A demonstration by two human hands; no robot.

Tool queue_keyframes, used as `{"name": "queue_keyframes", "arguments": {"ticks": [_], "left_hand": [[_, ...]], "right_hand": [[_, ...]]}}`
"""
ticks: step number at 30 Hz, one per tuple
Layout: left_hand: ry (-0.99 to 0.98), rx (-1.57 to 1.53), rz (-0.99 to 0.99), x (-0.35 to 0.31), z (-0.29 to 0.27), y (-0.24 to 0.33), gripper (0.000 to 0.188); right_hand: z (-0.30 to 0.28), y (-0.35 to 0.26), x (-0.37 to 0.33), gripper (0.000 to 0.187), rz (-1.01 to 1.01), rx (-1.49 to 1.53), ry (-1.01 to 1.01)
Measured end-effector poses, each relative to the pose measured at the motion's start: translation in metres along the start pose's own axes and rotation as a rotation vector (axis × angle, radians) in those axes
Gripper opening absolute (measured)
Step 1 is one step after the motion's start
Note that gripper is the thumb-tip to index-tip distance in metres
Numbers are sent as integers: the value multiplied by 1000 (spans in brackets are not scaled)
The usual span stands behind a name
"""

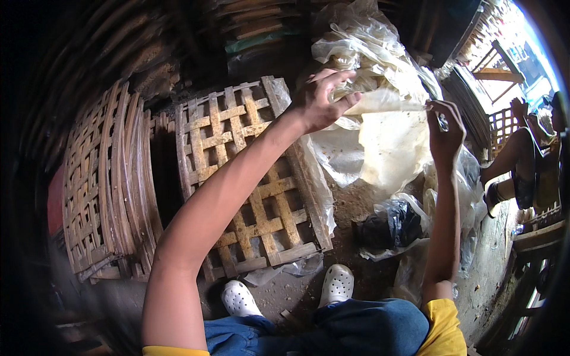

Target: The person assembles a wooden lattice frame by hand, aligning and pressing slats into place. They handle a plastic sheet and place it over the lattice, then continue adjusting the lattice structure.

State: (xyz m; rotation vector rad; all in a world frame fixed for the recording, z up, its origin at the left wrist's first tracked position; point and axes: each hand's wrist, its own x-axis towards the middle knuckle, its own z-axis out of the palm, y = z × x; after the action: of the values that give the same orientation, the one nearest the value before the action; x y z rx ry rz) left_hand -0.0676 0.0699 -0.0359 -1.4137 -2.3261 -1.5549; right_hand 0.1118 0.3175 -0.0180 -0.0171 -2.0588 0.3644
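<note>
Dusty floor (490, 252); deep shadow (35, 71) at upper left; bright daylight (537, 47) at upper right.

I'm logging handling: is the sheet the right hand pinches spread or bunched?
Partly spread: the pale sheet stretches toward the left hand; lower part unclear.

Wooden racks (124, 190) (latticed) are stacked at left.

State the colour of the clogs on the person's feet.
The clogs are white; they show best in the head view, the only one.
</note>
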Motion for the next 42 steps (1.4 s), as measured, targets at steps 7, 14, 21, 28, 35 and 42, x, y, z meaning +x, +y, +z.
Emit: {"name": "queue_keyframes", "arguments": {"ticks": [7, 14, 21, 28, 35, 42], "left_hand": [[-222, -32, 336, 12, 43, 12, 39], [-160, -16, 348, 7, 70, -1, 24], [-160, 18, 342, 25, 86, 8, 17], [-97, 28, 87, 56, 112, 2, 21], [47, -3, -155, 94, 150, -49, 13], [194, -137, -435, 112, 162, -93, 18]], "right_hand": [[1, 5, -37, 13, 157, 83, 12], [4, 6, -63, 20, 166, -16, 24], [-5, -22, -75, 38, -54, -262, -138], [-85, -17, -139, 15, 96, -327, -139], [-216, -2, -257, 10, 523, -418, -113], [-359, 34, -364, 15, 1003, -292, 268]]}}
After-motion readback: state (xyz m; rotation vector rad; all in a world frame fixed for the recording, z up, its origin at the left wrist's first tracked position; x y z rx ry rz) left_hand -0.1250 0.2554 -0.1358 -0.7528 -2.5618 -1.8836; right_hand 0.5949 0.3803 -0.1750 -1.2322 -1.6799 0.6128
